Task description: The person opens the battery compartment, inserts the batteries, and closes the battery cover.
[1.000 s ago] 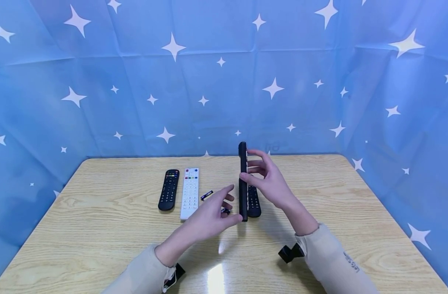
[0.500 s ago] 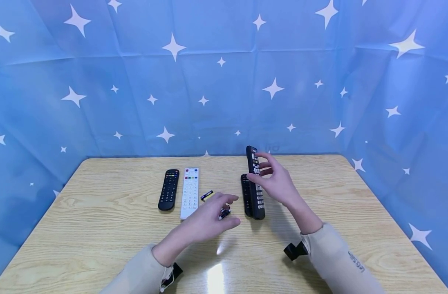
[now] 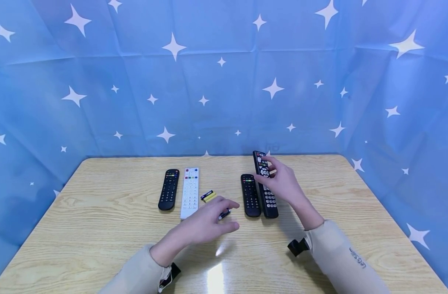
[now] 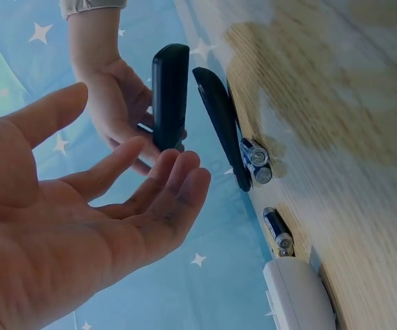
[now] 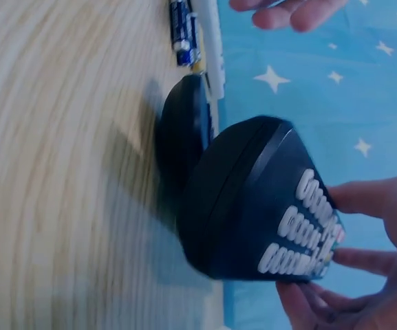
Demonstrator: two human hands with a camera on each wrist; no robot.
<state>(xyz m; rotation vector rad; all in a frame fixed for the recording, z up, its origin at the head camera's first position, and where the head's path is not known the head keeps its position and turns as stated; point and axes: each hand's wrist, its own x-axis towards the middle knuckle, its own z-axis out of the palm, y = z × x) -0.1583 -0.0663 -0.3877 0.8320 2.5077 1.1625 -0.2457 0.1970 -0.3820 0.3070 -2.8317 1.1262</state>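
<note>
Shifted rightward and turned since one second ago: the long black plastic remote control with pale buttons [image 3: 268,193], then edge-on to the head view, now shows its button face. It is held clear of the table, just right of the shorter black remote control with rounded ends [image 3: 250,197], which lies flat. My right hand [image 3: 283,179] grasps the long remote's upper half between thumb and fingers. My left hand [image 3: 208,222] grips nothing; its fingers are loosely extended above the table, apart from both remotes. Two dark cylindrical batteries [image 3: 225,214] lie by its fingers, partly hidden in the head view. Farther back lie one dark battery [image 3: 207,194] and one yellow battery [image 3: 210,198], side by side. Left of these, in order: a slim white rectangular remote control [image 3: 189,192] and another rounded black remote control [image 3: 169,190]. All rest on a pale wood-grain table [image 3: 99,228]; behind hangs blue cloth with white four-pointed stars [image 3: 224,94].
</note>
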